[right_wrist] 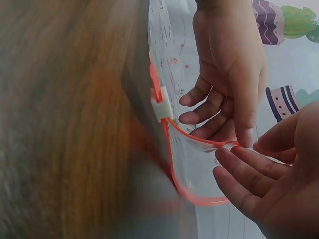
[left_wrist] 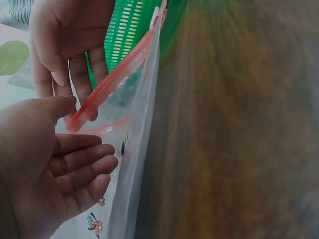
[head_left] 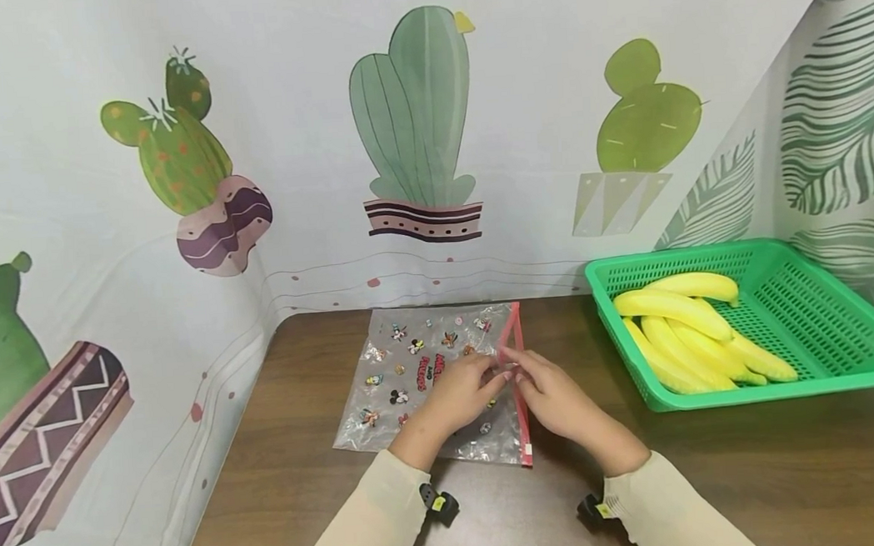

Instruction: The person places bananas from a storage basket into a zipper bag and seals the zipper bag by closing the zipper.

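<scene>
A clear zip bag [head_left: 429, 390] printed with small cartoon figures lies flat on the table, its red-edged mouth to the right. The mouth gapes, one red edge [left_wrist: 112, 79] lifted away from the other. My left hand [head_left: 463, 392] lies over the bag and pinches the lifted edge between thumb and index finger. Against the same edge, the fingers of my right hand [head_left: 561, 399] are extended and touching it, the thumb apart from them. A white slider [right_wrist: 161, 104] sits on the red zip at the near end of the mouth.
A green plastic basket [head_left: 852, 302] stands at the right, with several yellow bananas [head_left: 689, 333] in its left half. The brown wooden table [head_left: 270, 484] meets a white cloth [head_left: 308, 130] printed with cacti at the back and left.
</scene>
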Tool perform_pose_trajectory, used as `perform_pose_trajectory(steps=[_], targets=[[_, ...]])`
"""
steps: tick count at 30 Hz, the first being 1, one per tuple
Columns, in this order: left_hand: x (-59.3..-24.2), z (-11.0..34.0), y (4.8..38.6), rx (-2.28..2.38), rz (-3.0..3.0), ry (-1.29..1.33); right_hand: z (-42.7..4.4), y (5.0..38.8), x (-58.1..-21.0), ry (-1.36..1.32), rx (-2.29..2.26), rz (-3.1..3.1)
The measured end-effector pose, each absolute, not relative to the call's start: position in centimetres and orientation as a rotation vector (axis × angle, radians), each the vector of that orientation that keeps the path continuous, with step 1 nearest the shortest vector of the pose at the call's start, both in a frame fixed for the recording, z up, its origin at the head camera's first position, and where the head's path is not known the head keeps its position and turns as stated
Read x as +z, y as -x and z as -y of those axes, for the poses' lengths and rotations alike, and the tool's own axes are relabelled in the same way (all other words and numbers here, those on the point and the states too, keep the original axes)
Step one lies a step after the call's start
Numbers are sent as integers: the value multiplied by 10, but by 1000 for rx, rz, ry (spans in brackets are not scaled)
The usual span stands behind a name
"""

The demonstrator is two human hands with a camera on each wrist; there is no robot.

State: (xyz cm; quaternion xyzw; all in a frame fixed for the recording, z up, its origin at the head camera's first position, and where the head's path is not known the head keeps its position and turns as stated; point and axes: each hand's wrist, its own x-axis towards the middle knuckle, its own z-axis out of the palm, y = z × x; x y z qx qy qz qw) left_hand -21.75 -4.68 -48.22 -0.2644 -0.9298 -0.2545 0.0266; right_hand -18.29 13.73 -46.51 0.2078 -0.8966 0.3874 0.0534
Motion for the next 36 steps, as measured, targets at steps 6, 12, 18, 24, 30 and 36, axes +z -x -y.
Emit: perform_pose_trajectory(steps=[6, 12, 18, 24, 30, 36], targets=[[-484, 48, 218, -799, 2868, 807, -134, 180, -464, -675, 1219, 2721], [-484, 48, 218, -847, 2856, 797, -132, 178, -462, -712, 1226, 2716], [-482, 49, 216, -883, 2849, 753, -132, 179, -464, -705, 1228, 2699], [-479, 50, 217, -1001, 2849, 735, -134, 182, -467, -615, 1226, 2664], [-476, 53, 220, -1098, 2847, 709, -137, 184, -468, -517, 1194, 2632], [-471, 55, 219, -1153, 2809, 713, -138, 186, -472, -396, 1167, 2676]])
